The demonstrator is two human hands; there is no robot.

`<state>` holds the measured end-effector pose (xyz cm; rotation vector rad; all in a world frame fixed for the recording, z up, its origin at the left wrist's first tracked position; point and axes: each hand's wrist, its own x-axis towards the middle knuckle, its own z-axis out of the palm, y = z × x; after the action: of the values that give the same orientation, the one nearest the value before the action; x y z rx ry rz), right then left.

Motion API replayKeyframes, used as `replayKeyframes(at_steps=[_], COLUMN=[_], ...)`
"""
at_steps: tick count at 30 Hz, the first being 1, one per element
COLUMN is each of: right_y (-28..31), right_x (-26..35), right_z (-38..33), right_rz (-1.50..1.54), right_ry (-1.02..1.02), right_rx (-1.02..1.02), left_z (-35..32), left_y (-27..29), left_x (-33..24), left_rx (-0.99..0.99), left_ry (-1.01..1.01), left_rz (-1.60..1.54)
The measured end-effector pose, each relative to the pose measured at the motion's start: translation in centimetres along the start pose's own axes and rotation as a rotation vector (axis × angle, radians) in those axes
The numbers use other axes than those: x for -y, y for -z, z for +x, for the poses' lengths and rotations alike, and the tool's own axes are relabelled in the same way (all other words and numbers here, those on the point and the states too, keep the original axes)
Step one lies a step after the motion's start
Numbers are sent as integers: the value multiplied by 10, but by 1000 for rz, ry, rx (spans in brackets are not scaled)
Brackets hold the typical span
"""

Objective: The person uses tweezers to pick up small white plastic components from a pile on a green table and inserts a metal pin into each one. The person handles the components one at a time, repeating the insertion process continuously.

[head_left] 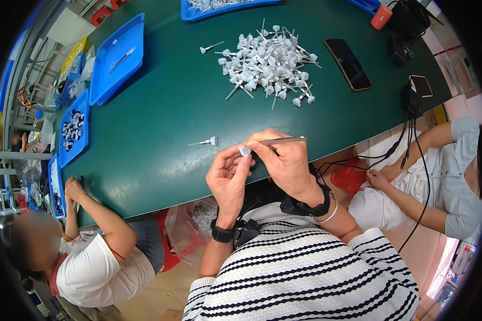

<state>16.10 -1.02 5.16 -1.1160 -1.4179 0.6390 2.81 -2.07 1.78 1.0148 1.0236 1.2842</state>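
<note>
Over the table's front edge, my left hand (pixel 228 174) pinches a small white plastic piece (pixel 245 151) between thumb and fingers. My right hand (pixel 288 163) meets it there, closed around slim metal tweezers (pixel 288 140) whose back end points right. The tweezers' tips are hidden by my fingers at the white piece. Just beyond my left hand, one white-capped part with a thin stem (pixel 213 141) lies alone on the green table (pixel 144 160). Farther back is a large heap of similar stemmed white parts (pixel 268 67), with one loose part (pixel 211 47) to its left.
A phone (pixel 348 64) lies right of the heap, near black cables (pixel 411 104). Blue trays (pixel 118 59) line the left side; one holds black-and-white pieces (pixel 73 128). A co-worker (pixel 102 257) sits left, another person (pixel 412 182) right. A clear bag (pixel 190 224) hangs below the edge.
</note>
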Motion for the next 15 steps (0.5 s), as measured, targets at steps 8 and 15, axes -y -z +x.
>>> replayKeyframes(at_steps=[8, 15], right_y=[2, -1], right_x=[2, 2], right_z=[3, 1], right_rz=[-54, -82], right_ry=[32, 28], right_rx=[7, 29], left_z=[0, -4], left_y=[2, 2], left_x=[0, 2], left_rx=[-10, -43], left_ry=[-61, -72], left_rz=[23, 19])
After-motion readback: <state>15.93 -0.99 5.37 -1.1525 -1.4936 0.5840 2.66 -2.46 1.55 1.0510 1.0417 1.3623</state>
